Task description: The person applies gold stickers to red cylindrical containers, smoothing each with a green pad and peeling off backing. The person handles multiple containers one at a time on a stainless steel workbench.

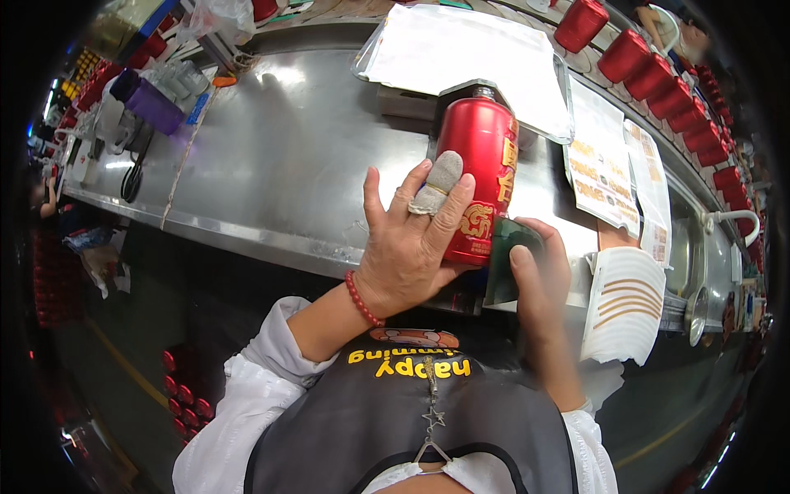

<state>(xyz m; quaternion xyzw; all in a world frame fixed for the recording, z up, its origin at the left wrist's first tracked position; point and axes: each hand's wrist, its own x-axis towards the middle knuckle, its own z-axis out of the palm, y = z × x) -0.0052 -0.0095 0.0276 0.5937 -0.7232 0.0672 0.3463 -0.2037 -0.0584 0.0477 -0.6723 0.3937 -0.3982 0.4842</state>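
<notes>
A glossy red bottle (476,136) with gold lettering and a gold emblem lies over the bench edge in front of me, its neck pointing away. My left hand (403,247) grips it from the left side, one finger wrapped in a grey cloth finger cover (439,177). A red bead bracelet circles that wrist. On the bottle's lower right, my right hand (543,280) pinches a dark green flat piece (504,259) close against the bottle; its exact kind is unclear. A dark holder (448,97) shows behind the bottle's shoulder.
A tray (568,123) covered with white paper stands behind the bottle. Sheets of gold decals (599,169) and a sheet with curved gold strips (627,305) lie to the right. Several red bottles (623,56) line the far right. A purple bottle (148,100) stands left on the metal bench (271,148).
</notes>
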